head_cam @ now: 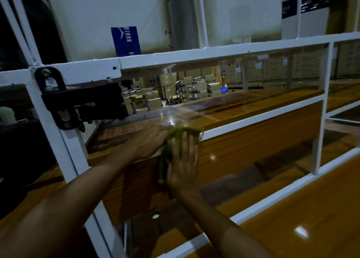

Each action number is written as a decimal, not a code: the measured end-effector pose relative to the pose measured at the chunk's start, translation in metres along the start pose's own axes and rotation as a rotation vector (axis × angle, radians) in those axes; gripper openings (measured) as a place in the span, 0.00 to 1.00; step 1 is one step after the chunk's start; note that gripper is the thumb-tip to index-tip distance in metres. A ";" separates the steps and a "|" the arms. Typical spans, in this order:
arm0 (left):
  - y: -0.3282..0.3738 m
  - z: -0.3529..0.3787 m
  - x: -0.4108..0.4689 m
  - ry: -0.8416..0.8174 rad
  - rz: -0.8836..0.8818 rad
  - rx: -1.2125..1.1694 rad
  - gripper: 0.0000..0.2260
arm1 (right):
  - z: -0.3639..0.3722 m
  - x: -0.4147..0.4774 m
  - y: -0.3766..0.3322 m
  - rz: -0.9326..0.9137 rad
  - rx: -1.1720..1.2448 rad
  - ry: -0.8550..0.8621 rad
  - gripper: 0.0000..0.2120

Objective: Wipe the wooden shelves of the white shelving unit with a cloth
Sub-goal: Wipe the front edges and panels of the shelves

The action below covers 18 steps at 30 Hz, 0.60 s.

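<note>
Right hand [183, 160], fingers straight, presses the cloth [178, 133] flat on the wooden shelf [253, 140] front; left hand [148, 142] grip unclear; keep pressure even, strokes overlapping.

Dim, soft picture; glare spots gleam on the glossy wooden shelves [253, 109], and edges bend from wide-angle distortion.

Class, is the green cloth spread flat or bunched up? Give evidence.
Bunched up. The green cloth lies in crumpled folds over the edge of the wooden shelf, one end hanging down, under the flat right hand.
</note>
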<state>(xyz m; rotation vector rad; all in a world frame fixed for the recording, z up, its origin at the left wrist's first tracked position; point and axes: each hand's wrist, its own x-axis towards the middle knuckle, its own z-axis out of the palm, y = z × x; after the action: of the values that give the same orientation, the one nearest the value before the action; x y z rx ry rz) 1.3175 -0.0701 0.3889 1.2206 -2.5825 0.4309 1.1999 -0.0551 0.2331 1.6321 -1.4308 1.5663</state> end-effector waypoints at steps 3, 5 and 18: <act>0.014 0.000 -0.008 0.095 0.025 0.063 0.23 | 0.007 -0.064 0.046 -0.010 -0.023 -0.043 0.32; 0.030 0.002 -0.017 0.190 0.064 0.244 0.27 | 0.009 -0.072 0.072 0.300 -0.033 0.061 0.29; 0.047 0.032 -0.013 0.268 0.081 0.472 0.26 | 0.021 -0.055 0.038 0.150 0.017 0.033 0.31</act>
<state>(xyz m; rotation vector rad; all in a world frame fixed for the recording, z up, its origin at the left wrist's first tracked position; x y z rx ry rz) 1.2852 -0.0442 0.3470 1.0945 -2.3735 1.1868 1.1859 -0.0670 0.1660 1.5313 -1.5579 1.6837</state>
